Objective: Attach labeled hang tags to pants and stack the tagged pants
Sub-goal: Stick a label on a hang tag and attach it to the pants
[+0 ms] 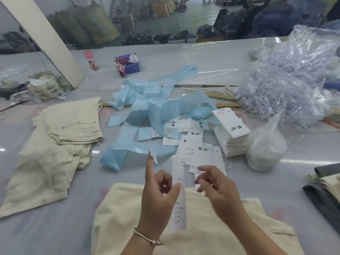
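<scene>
Where tags (200,148) lie: brush-script characters.

Both forearms come up from the near edge of the table. The left hand (158,190) is raised with the index finger straight up, the other fingers curled, the thumb pointing right. The right hand (215,183) hovers beside it, fingers loosely bent.

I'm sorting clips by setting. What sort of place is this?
Probably a garment factory's finishing area: a stack of hang tags, folded cream pants on a long table, bulging sacks behind.
</scene>
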The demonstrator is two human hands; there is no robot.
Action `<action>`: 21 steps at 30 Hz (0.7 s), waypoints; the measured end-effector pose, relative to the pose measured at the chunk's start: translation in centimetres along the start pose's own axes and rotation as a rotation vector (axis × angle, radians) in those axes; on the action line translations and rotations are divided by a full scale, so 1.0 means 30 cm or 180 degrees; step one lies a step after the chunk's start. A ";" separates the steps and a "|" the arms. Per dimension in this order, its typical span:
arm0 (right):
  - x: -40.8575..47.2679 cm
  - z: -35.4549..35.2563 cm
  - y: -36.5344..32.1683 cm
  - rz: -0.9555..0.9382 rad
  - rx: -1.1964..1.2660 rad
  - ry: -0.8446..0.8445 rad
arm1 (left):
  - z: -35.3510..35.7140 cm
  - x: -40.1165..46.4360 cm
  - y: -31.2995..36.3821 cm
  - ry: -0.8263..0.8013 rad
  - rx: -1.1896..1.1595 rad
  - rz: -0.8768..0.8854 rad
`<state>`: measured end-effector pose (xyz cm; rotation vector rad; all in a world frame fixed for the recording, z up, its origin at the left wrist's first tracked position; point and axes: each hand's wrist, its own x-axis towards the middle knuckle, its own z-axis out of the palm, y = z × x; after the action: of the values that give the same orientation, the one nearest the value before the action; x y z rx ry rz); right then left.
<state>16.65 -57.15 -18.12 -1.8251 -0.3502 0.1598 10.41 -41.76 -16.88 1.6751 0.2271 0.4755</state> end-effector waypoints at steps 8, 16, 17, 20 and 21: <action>-0.229 0.006 -0.116 0.0153 0.0986 -0.0049 | 0.084 -0.116 0.098 -0.0694 -0.0557 -0.0225; -0.330 -0.080 -0.093 0.0374 0.1041 0.0325 | 0.087 -0.239 0.127 0.0078 -0.0710 -0.0529; -0.335 -0.090 -0.087 0.0456 0.1163 0.0337 | 0.090 -0.247 0.134 0.0175 -0.0865 -0.0607; -0.346 -0.128 -0.064 0.0663 0.1520 0.0232 | 0.095 -0.271 0.172 0.0150 -0.0977 -0.0765; -0.350 -0.140 -0.060 0.0666 0.1573 0.0174 | 0.095 -0.277 0.183 0.0093 -0.0884 -0.0784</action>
<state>7.66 -63.91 -15.95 -1.3690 -0.0680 0.3121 3.56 -48.66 -13.27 1.3490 0.3670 0.3294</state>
